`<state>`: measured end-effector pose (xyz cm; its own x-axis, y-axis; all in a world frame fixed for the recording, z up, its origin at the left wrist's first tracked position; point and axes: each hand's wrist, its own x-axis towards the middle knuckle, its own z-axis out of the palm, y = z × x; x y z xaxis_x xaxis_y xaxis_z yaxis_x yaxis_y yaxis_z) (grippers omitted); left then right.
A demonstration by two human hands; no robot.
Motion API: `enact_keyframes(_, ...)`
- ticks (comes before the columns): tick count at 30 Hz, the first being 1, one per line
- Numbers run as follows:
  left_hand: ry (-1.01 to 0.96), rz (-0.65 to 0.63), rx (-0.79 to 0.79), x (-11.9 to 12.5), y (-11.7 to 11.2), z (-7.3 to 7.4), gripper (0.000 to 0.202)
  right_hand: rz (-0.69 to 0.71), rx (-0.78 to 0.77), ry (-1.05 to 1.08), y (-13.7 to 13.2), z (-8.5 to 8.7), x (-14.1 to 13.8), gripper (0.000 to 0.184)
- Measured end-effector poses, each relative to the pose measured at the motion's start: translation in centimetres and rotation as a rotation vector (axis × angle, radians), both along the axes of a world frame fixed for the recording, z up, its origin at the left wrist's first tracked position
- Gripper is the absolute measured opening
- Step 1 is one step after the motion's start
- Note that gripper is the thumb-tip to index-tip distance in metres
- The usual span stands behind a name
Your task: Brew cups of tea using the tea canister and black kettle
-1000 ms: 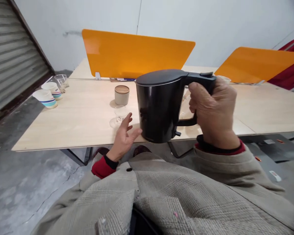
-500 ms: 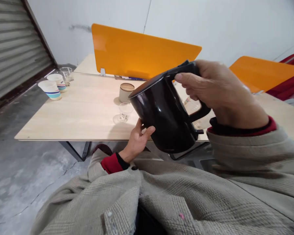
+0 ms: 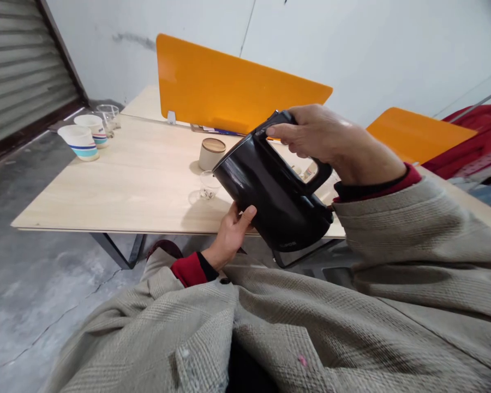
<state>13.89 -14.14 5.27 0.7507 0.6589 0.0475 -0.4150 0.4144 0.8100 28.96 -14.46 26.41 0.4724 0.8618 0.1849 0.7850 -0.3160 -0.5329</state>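
Steeper tilt now on the kettle (image 3: 270,191), right hand (image 3: 331,143) fingers clamped round its handle (image 3: 319,173), left hand (image 3: 231,232) pressed open against its wall, and any jerk could slosh past the glass (image 3: 208,184) near the counter's (image 3: 126,185) front edge.

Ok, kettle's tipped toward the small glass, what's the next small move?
Probably tip the kettle a touch further, slowly. Its spout edge sits just above the glass and no stream shows. The right hand grips the handle and the left hand cups the body from below.

Table (image 3: 118,185) left of glass cup (image 3: 209,185) lies open; lidded jar (image 3: 211,153) and orange divider (image 3: 237,90) block behind.
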Motion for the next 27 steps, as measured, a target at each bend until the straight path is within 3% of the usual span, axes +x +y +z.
enact_keyframes(3, -0.018, -0.007, -0.019, 0.1, -0.1, -0.1, 0.071, -0.096, -0.111, -0.078, 0.4, 0.5, -1.2, 0.029)
enact_keyframes(9, -0.041, -0.004, -0.045, 0.2, -0.1, -0.2, 0.072, -0.131, -0.174, -0.154, 1.1, 1.0, -2.4, 0.030)
enact_keyframes(27, -0.027, -0.013, -0.062, 0.4, 0.1, 0.0, 0.060, -0.097, -0.313, -0.324, 2.6, 1.6, -2.5, 0.024)
